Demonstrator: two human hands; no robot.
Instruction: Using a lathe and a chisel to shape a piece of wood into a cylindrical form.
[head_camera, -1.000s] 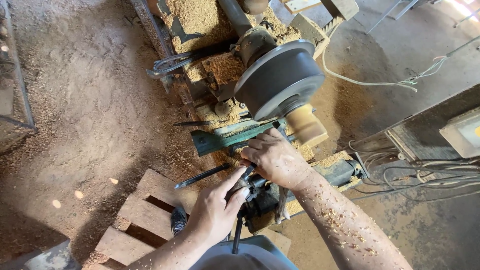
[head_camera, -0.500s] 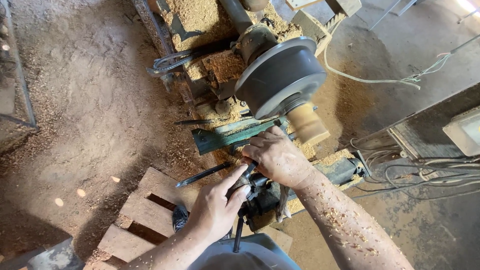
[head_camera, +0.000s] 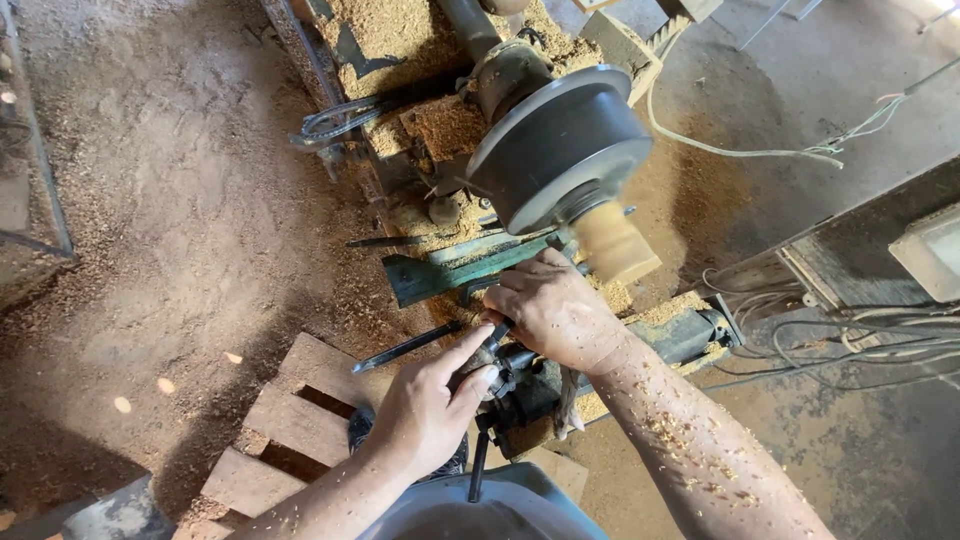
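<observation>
Pale wood, turned to a smooth tapered cylinder, forms the workpiece (head_camera: 612, 243); it is mounted on a dark grey metal faceplate (head_camera: 560, 145), round and dished, and its outline is blurred. I see a flat green metal tool rest (head_camera: 455, 270) with worn, chipped paint just below it. Coarse sawdust (head_camera: 440, 125) is heaped on the lathe bed (head_camera: 400, 190) behind the faceplate. A thin dark rod (head_camera: 405, 348) lies across the bed near my left hand.

The floor (head_camera: 170, 200) is packed earth dusted with fine shavings. A rough slatted wooden pallet (head_camera: 290, 420) sits at lower left. Loose grey cables (head_camera: 800, 340) trail over concrete at the right, beside a grey box (head_camera: 930, 250).

My right hand (head_camera: 555, 310) lies over the right end of the tool rest, fingers curled under; I cannot tell what this grip encloses, as the palm hides it. The forearm is flecked with wood chips. My left hand (head_camera: 425, 410) is closed loosely around a dark metal clamp handle (head_camera: 500, 365) on the lathe, thumb and forefinger pinching it. The workpiece sits just above and right of the right hand, close to the knuckles, and well apart from the left hand.
</observation>
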